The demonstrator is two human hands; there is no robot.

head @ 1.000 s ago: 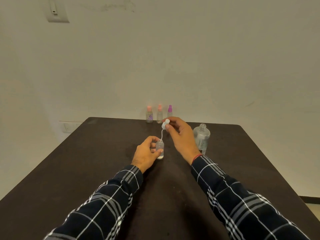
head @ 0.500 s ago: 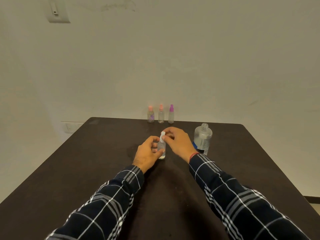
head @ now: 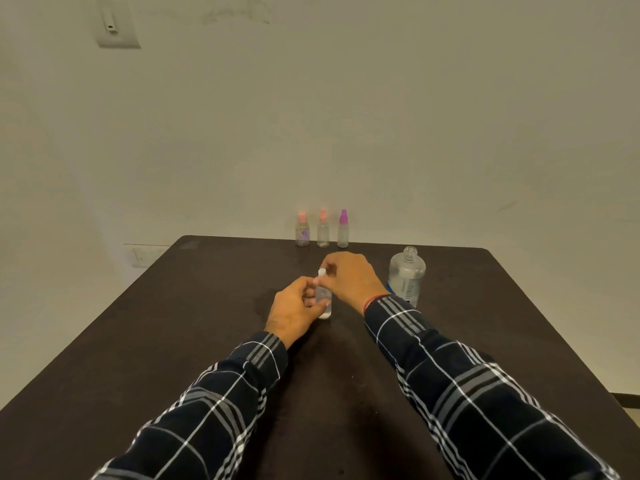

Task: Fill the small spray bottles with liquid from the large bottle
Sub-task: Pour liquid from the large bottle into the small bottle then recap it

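Note:
A small clear spray bottle (head: 325, 301) stands upright on the dark table (head: 173, 341) near its middle. My left hand (head: 294, 311) grips the bottle's body from the left. My right hand (head: 349, 280) pinches the white spray cap (head: 321, 272) seated on the bottle's neck. The large clear bottle (head: 406, 275) stands uncapped just right of my right wrist, partly hidden by my sleeve. Three more small spray bottles line the table's far edge: one with a pink cap (head: 302, 230), one with an orange cap (head: 323, 230), one with a purple cap (head: 343, 230).
A wall rises directly behind the table's far edge, with a switch plate (head: 117, 24) high on the left and a socket (head: 142, 256) low beside the table. A faint damp patch (head: 263, 299) lies left of the held bottle.
My right hand has lowered the white spray cap, with its dip tube, from above the bottle down onto the neck. My left hand has kept hold of the bottle.

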